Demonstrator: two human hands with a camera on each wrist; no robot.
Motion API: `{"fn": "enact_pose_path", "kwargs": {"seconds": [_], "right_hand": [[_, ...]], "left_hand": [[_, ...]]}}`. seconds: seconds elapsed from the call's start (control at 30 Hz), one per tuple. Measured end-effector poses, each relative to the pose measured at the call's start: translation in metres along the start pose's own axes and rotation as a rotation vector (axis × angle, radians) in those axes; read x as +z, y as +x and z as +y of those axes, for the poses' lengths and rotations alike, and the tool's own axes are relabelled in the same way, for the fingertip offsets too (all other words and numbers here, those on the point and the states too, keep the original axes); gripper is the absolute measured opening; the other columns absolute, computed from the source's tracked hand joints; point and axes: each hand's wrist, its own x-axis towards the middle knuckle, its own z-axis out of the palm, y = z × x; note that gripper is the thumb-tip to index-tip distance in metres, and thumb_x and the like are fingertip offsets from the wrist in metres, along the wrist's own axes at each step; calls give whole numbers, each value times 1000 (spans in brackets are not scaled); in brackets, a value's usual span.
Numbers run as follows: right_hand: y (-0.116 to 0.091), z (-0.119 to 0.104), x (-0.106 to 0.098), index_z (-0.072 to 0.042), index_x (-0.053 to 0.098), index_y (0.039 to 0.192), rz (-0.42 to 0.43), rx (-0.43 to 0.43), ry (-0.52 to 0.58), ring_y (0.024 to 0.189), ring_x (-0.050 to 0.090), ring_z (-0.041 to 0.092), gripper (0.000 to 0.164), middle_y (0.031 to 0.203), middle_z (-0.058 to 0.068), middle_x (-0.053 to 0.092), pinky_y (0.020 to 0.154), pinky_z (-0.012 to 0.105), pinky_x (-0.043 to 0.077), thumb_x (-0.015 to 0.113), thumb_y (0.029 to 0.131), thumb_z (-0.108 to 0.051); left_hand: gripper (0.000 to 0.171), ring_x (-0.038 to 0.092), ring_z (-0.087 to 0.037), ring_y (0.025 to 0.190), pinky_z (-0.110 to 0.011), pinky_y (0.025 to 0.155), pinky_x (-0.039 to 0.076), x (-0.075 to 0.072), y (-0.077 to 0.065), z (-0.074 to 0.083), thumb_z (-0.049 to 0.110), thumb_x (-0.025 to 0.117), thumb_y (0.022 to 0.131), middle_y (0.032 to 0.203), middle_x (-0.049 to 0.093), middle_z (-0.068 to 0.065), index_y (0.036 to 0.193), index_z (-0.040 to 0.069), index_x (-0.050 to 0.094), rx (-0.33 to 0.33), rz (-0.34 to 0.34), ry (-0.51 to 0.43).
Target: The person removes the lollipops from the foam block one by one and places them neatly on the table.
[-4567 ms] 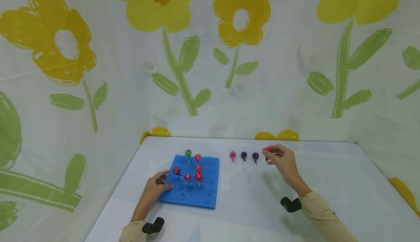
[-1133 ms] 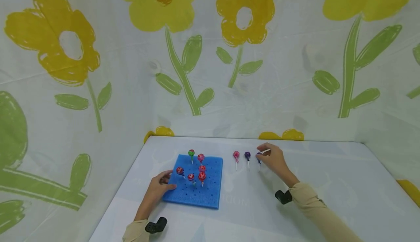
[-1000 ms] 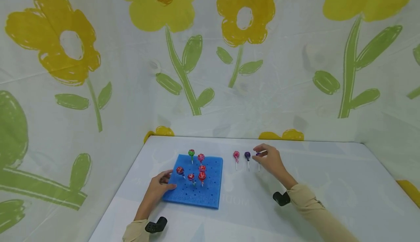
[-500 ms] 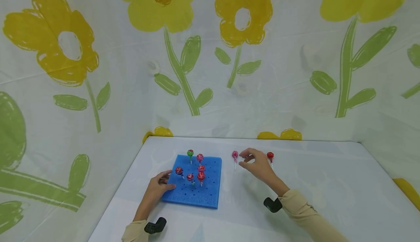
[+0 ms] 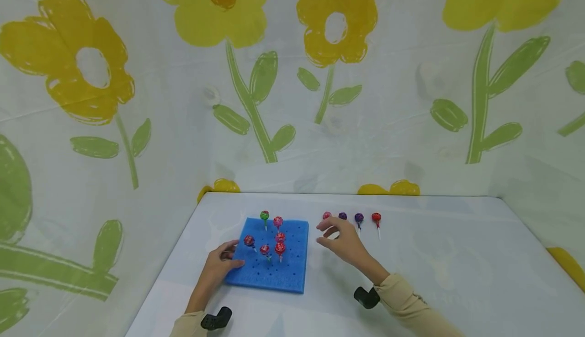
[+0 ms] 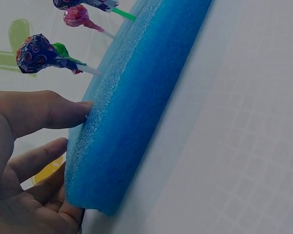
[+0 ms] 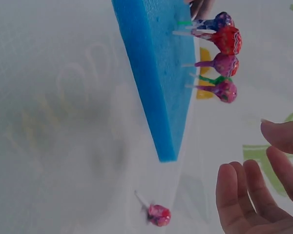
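A blue foam board (image 5: 292, 263) with rows of small holes lies on the white table, several wrapped lollipops standing in it. My left hand (image 5: 217, 266) grips its left edge, thumb (image 6: 63, 114) on the top face and the other fingers at the side. Over the table just right of the board hovers my right hand (image 5: 345, 244), fingers loosely bent and nothing between them. Behind it lies a row of lollipops: a pink one (image 5: 326, 215) and a dark purple one (image 5: 343, 215), both partly hidden by the hand, another purple one (image 5: 358, 217) and a red one (image 5: 376, 217).
The white table (image 5: 439, 256) reaches far to the right of the row. A flower-printed curtain (image 5: 393, 124) hangs behind and beside it. Each wrist carries a black camera mount (image 5: 367, 297).
The red lollipop that my right hand pinched earlier now lies at the row's right end. That hand has passed left along the row and come nearer the board. My left hand stays put.
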Motion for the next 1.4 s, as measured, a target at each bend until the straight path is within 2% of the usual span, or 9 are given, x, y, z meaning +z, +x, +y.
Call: {"fn": "enact_pose_path", "kwargs": {"seconds": [0.27,0.4,0.53,0.87,1.17,1.4], "right_hand": [[-5,-5,24,-5,64,103,-80,-30,32,87,60,21,22,100,13,63,68,28,52,71,82,-8],[-8,-5,36,-3,63,103,-100,-56,58,89,60,22,23,101,14,63,70,26,50,71,82,-7],[-8,-6,47,-1,62,104,-107,-82,78,90,61,24,25,102,15,63,72,26,50,72,82,-7],[-9,-14,73,-2,60,109,-103,-53,176,92,61,24,28,106,16,61,74,28,52,70,83,-6],[-8,-17,91,-11,63,103,-72,-15,226,89,62,18,22,101,1,62,73,26,52,72,83,-12],[-7,-19,103,-9,62,104,-70,-30,229,89,61,17,22,99,2,62,74,26,51,70,86,-19]], "left_hand": [[58,52,-24,100,-41,86,43,-1,-2,0,11,75,74,111,57,-11,129,5,56,-12,-2,2],[58,52,-25,100,-42,86,43,-1,-1,1,11,75,74,110,58,-11,129,5,56,-7,-2,11],[58,52,-25,100,-43,87,42,1,1,1,10,75,74,110,58,-11,128,5,57,-9,1,16],[57,51,-26,102,-43,88,42,1,2,0,10,74,75,112,57,-12,130,6,56,-26,-7,2],[57,51,-26,102,-43,88,42,2,0,0,9,74,75,112,57,-12,129,5,56,-16,-7,4],[57,50,-26,101,-43,87,41,1,0,2,8,73,76,108,58,-12,130,4,55,-28,5,-9]]}}
